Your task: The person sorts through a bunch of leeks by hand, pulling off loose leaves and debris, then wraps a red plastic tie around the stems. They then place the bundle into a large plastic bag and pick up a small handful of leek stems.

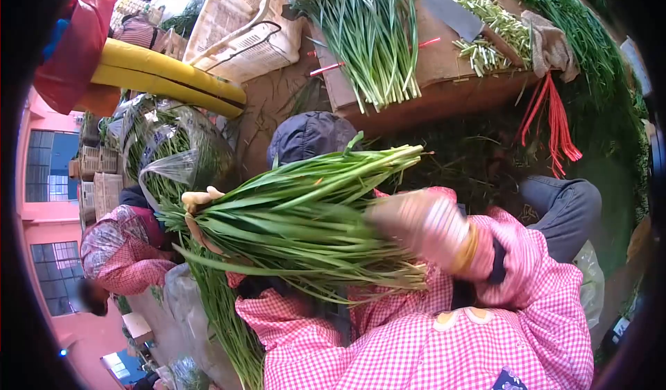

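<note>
A loose bunch of garlic chives (pixel 298 217) lies across in front of my chest, long flat leaves to the left and stem ends to the right. My left hand (pixel 201 210) is closed round the leafy end; the leaves hide part of it. My right hand (pixel 409 223), smeared by motion, is over the stem side of the bunch, and its fingers cannot be made out. Beyond, a second bunch of chives (pixel 374 43) rests on the bench (pixel 437 61), with red ties (pixel 327 69) under it. A cleaver (pixel 454 17) with a wooden handle lies beside cut stem pieces (pixel 485 56).
Red ties (pixel 551 123) hang off the bench edge near a grey cloth (pixel 551 40). More greens (pixel 555 15) are heaped at the far right. A white crate (pixel 239 26), a yellow padded tube (pixel 166 74) and a bag of greens (pixel 177 144) stand left. Another person (pixel 128 248) sits at left.
</note>
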{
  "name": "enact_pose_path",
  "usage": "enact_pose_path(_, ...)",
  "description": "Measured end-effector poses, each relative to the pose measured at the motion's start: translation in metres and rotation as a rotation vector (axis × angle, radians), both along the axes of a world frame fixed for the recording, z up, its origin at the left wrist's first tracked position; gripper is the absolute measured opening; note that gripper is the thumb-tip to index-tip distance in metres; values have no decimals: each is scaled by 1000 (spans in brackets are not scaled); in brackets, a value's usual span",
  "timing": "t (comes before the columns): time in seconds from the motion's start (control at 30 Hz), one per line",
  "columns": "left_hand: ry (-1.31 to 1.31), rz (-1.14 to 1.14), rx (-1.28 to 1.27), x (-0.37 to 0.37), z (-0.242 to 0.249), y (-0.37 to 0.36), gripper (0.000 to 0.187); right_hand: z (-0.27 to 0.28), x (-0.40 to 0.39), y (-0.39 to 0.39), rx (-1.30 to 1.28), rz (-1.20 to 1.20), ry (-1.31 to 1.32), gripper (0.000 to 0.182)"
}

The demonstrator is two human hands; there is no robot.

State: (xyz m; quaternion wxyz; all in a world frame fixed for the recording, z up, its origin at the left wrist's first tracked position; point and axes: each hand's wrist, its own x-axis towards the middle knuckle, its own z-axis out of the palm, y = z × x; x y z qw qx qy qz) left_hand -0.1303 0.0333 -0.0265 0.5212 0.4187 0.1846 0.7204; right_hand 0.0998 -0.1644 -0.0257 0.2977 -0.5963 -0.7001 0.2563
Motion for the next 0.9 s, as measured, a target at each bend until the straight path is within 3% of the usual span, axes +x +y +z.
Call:
enact_pose_path(0.03,149,209,112,1,-14,9,26,-10,12,-1,230,-279,183,18)
enact_pose_path(0.07,-118,-339,98,-13,-6,10,27,1,11,2,262,-238,76,23)
enact_pose_path(0.1,91,-444,167,-19,-3,13,26,15,8,8,227,-216,-75,26)
enact_pose_path(0.17,116,-364,138,-21,-5,14,26,25,8,27,262,-166,-240,32)
enact_pose_path(0.2,133,-322,120,-23,-5,13,26,34,8,35,91,-129,-269,35)
enact_pose_path(0.23,24,-424,127,-20,-3,11,27,28,8,34,117,-118,-164,38)
enact_pose_path(0.33,67,-448,142,-19,1,11,25,16,2,36,115,-90,-13,43)
enact_pose_path(0.4,243,-113,260,-33,-26,21,25,18,-5,37,44,-71,-14,46)
enact_pose_path(0.47,289,-135,318,-26,-18,17,26,33,-8,43,-173,-35,-102,47)
enact_pose_path(0.5,28,-176,243,-18,-16,10,34,30,-9,40,-135,-85,62,46)
enact_pose_path(0.57,449,443,54,0,-11,5,37,14,-11,28,-57,-180,392,44)
enact_pose_path(0.6,450,453,99,-14,-23,13,39,7,-8,25,-112,-201,554,43)
enact_pose_path(0.67,452,473,190,-32,-38,24,42,-14,-8,22,82,-234,614,40)
enact_pose_path(0.7,207,247,272,-31,-45,24,41,-14,-7,22,73,-190,385,40)
enact_pose_path(0.77,129,-36,239,-39,-35,25,34,5,-5,33,56,-102,-68,40)
enact_pose_path(0.8,94,-168,205,-43,-30,26,30,8,-5,36,58,-91,-122,41)
enact_pose_path(0.83,310,147,174,-40,-31,27,29,10,-5,39,61,-79,-175,42)
enact_pose_path(0.9,40,-363,196,-43,-24,26,24,16,-6,43,5,-35,-297,44)
